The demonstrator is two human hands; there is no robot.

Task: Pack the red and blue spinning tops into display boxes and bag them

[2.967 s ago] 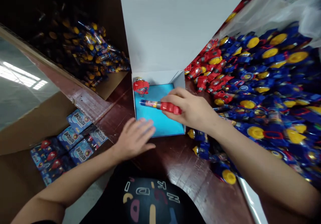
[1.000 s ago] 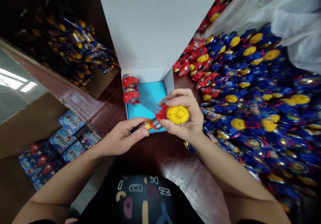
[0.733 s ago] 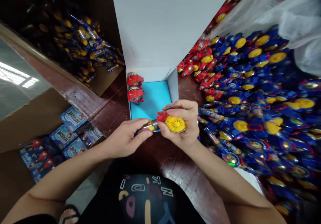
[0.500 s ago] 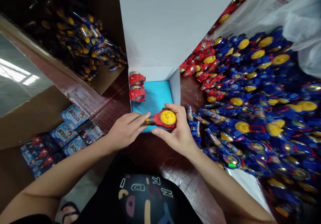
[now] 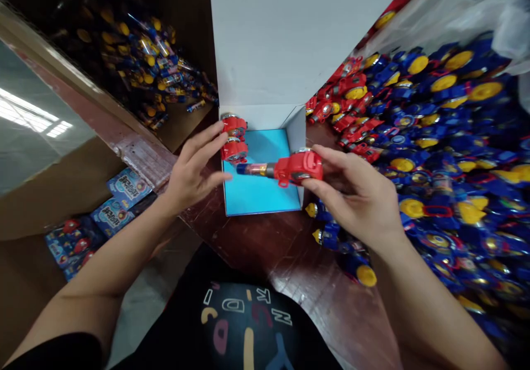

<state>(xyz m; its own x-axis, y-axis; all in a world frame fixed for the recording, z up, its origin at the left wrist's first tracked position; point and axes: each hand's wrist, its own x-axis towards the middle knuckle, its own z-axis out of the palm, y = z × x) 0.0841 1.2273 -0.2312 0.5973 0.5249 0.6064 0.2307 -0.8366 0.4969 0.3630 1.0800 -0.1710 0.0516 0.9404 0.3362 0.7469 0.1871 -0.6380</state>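
Note:
My right hand (image 5: 360,193) pinches a red toy (image 5: 300,168) by its round end, above the right part of an open white box with a blue bottom (image 5: 260,196). A clear tube with a dark blue tip (image 5: 254,169) sticks out of the toy toward the left. My left hand (image 5: 194,168) is at the box's left edge, fingers spread, holding nothing; its fingertips are beside two red toys (image 5: 234,150) that stand along the left wall inside the box.
The box's tall white lid (image 5: 285,38) stands up behind. On the right lies a large heap of blue toys (image 5: 447,165), with red toys (image 5: 348,88) behind. A brown carton of small tubes (image 5: 165,77) is at the upper left, printed blue packages (image 5: 111,215) at the lower left.
My left hand has let go of the toy's tube end and moved left, opening. My right hand has carried the toy up and right and turned it, so its yellow disc no longer shows.

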